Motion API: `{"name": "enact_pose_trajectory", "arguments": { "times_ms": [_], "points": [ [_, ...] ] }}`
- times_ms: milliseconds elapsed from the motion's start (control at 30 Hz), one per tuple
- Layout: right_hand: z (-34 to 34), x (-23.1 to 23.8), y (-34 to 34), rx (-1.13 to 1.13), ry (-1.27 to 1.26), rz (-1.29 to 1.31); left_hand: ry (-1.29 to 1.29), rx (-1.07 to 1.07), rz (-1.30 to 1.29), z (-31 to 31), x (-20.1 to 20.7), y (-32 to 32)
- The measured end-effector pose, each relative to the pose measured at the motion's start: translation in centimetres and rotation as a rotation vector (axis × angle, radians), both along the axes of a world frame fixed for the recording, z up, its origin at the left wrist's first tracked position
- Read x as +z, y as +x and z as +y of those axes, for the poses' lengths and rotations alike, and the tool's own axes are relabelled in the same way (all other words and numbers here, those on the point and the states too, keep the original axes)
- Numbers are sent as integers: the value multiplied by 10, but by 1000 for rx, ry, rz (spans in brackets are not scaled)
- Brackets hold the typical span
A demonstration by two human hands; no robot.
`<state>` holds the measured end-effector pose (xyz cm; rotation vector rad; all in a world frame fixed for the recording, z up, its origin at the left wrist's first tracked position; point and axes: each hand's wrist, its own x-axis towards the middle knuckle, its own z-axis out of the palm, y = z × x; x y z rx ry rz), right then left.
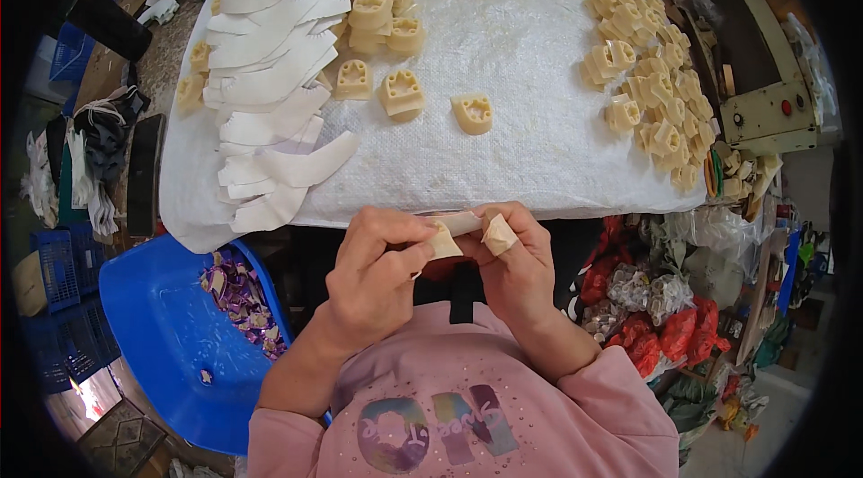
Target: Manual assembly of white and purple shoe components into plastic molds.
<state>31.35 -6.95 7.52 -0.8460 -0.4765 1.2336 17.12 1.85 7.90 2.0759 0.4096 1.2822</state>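
My left hand [378,267] and my right hand [517,267] meet just in front of the table's near edge. Between them stretches a white strip [457,223], pinched at both ends by my fingertips. A cream-coloured piece [444,242] shows at my left thumb and fingers; whether it is a wrapping or a separate thing I cannot tell. Pale wrapping [499,234] sits around my right thumb. Beyond my hands, a cream-coloured moulded block [472,113] with small hollows lies on the white woven cover. Long curved white strips [279,109] overlap in a pile on the left.
The white woven cover [530,168] drapes over the table edge. Many cream blocks [661,100] are heaped along the right and far sides. A blue basin [171,334] with purple scraps [241,294] stands at lower left. Red and clear plastic bags [679,330] fill the right side.
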Motion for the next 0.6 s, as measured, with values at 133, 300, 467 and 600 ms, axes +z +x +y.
{"name": "enact_pose_trajectory", "arguments": {
  "times_ms": [133, 300, 467, 600],
  "points": [
    [1, 8, 0, 26, -16, -120, 255, 92, 196, 0, 6, 5],
    [6, 15, -2, 61, -79, -494, 291, 170, 295, 0, 8, 12],
    [14, 15, 13, 227, -169, -761, 204, 122, 418, 6, 4, 6],
    [29, 12, 41, 344, -91, -434, -154, 2, 64, 3, 0, 5]
  ]
}}
